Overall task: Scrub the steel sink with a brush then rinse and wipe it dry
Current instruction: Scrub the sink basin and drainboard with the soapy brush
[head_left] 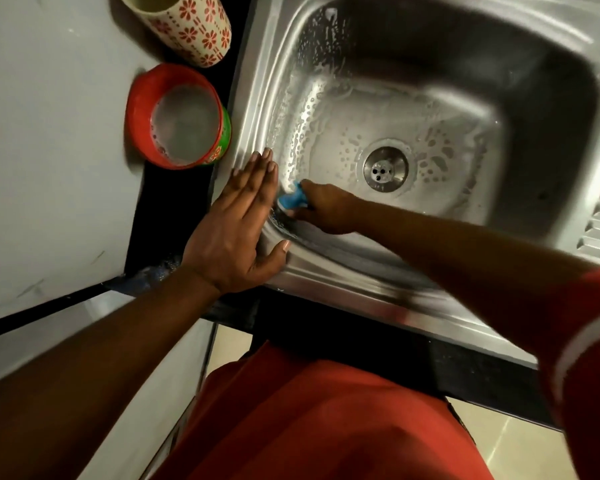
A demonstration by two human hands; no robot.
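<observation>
The right hand (326,209) has its grip curled round a blue-handled scrubbing brush (291,201) at the near-left inside corner of the soapy stainless-steel sink (329,268) (suds dot the basin); the left hand (238,230) lies flat, fingers straight, on its left rim.

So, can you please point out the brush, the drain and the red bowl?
brush (292,199), head view, on its blue handle beside the right hand (326,211).
drain (385,169), head view, on the middle of the steel strainer.
red bowl (142,109), head view, on its left rim.
</observation>
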